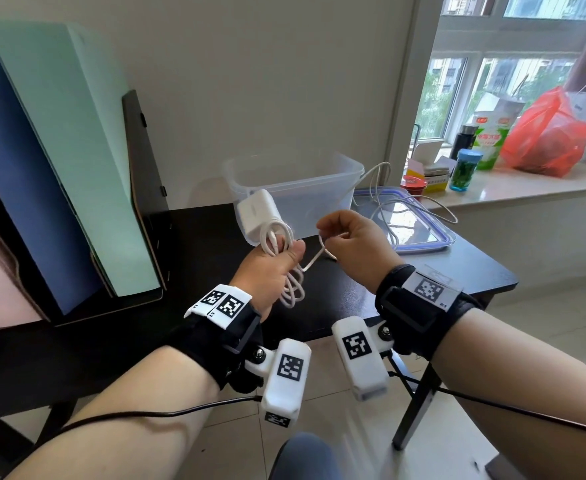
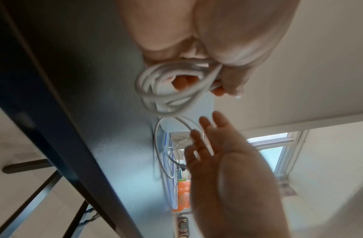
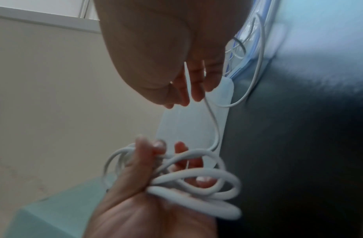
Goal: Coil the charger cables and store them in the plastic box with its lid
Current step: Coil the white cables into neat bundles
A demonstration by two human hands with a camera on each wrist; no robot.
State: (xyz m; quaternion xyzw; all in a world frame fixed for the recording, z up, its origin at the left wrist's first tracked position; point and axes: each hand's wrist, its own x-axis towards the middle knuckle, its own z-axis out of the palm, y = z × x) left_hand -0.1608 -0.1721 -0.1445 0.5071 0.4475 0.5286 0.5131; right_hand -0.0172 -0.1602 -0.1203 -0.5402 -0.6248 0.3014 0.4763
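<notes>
Cable coil: white loops (image 1: pixel 289 271) bunched in the left hand (image 1: pixel 270 271), held above the front of the black worktop (image 1: pixel 423 268); the loops hang below the thumb, and a white charger brick (image 1: pixel 258 216) stands up above the fist.
Left hand: fingers and thumb curled round the bundle, clamping it; the right wrist view shows the loops (image 3: pixel 196 190) spilling out past the fingers.
Right hand: (image 1: pixel 353 242) raised just beside the left, thumb and fingertips pinching the loose strand (image 1: pixel 314 261) that runs from the coil.
Loose strand: thin and white, rising from the bundle to the right hand's fingertips (image 3: pixel 196 90).
Plastic box: clear tub (image 1: pixel 295 188) standing open on the worktop behind the hands, near the wall.
Lid: clear with a blue rim (image 1: pixel 437 240), lying flat on the worktop to the right of the box.
Second cable: white, uncoiled (image 1: pixel 388 202), sprawled over the lid with one loop arching up beside the box.
File holders: blue and pale green (image 1: pixel 59 168), upright at the left of the worktop.
</notes>
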